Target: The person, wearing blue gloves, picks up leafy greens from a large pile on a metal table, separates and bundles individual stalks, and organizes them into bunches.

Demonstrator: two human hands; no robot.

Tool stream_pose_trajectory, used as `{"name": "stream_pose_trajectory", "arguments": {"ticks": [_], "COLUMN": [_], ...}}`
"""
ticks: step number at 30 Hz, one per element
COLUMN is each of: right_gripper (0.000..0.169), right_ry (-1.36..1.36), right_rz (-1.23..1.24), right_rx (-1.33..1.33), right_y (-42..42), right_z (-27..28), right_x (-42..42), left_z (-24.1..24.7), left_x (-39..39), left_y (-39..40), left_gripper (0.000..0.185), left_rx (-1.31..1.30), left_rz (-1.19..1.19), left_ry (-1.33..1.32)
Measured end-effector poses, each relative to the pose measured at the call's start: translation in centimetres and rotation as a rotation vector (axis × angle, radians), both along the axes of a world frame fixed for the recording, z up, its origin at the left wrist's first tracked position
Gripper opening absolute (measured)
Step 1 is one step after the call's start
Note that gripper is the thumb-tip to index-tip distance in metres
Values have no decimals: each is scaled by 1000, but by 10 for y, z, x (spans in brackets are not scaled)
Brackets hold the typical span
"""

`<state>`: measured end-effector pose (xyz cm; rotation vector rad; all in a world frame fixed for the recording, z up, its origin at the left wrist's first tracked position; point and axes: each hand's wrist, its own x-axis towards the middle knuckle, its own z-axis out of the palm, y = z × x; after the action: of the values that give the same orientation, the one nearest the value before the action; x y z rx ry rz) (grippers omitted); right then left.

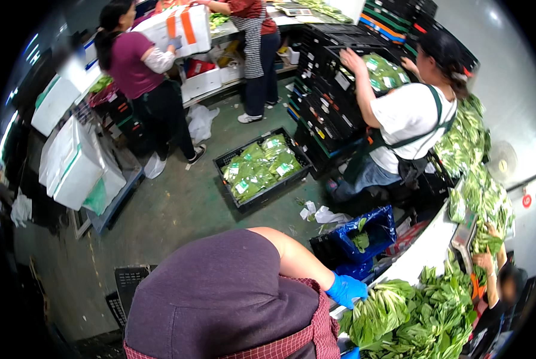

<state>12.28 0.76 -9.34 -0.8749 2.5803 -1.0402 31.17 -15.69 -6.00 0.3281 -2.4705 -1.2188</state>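
My left hand (346, 290), in a blue glove, reaches to the edge of the worktop and touches a bunch of leafy greens with pale stems (380, 309). Its fingertips are partly hidden, so I cannot tell whether they grip the bunch. Only a sliver of my right hand (351, 353), also blue-gloved, shows at the bottom edge; its fingers are out of the picture. A larger heap of loose leafy greens (438, 314) lies beside the bunch. Farther along the white worktop (423, 249) is a weighing scale (464, 233).
A black crate (268, 197) of bagged greens sits on the floor. One co-worker (402, 121) handles another crate at stacked black crates (322, 103). Two people (133, 67) stand near a foam box (178, 31). Close by is a blue-lined bin (371, 233). Another person's hands (485, 260) hold greens across the worktop.
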Motion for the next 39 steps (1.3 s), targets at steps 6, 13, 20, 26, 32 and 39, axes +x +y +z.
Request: {"name": "stream_pose_trajectory", "arguments": {"ticks": [6,13,20,26,32,39], "right_gripper": [32,30,30,31,34,46], "right_ry": [-5,8,204,529,798,766], "right_rz": [493,1069,1466,1588,1628,1922], "right_rx": [-67,-91,-174,-272,-322,-126], "right_y": [-112,-245,-358,-438,-477,-415], "right_z": [32,58,91,126,151,106], "right_x": [82,204,340,426,478,553], "left_z": [-23,-8,-36,-31,-26,-24], "left_x": [37,84,105,112,108,106], "left_y": [7,13,21,23,29,37], "left_gripper": [43,47,49,49,50,50], "left_rx": [70,170,158,157,142,145], "left_rz": [-6,-75,64,55,11,-14], "left_ry": [-59,-228,-220,-233,-243,-274]}}
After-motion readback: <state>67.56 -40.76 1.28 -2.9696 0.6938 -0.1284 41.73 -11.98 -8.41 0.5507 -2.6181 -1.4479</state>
